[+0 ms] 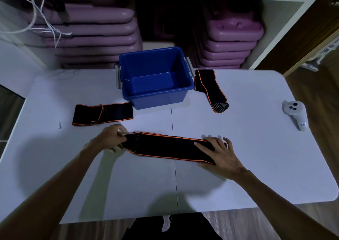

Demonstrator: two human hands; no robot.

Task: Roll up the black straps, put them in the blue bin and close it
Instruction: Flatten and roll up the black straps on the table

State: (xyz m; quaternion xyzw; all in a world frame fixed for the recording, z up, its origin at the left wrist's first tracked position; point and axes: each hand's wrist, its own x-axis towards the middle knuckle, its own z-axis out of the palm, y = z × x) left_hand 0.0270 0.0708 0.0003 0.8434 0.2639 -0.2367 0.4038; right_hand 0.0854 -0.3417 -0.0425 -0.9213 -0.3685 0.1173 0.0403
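The task has barely begun. The left hand pinches one end of a flat black strap on the near table; the right hand presses its other end. Two more straps lie unrolled beside the empty blue bin (no lid visible).

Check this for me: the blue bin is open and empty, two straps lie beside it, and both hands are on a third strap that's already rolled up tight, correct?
Not quite. In the head view the third strap lies stretched out flat, not rolled; the left hand grips one end and the right hand presses the other. The blue bin is open and empty, with two straps beside it.
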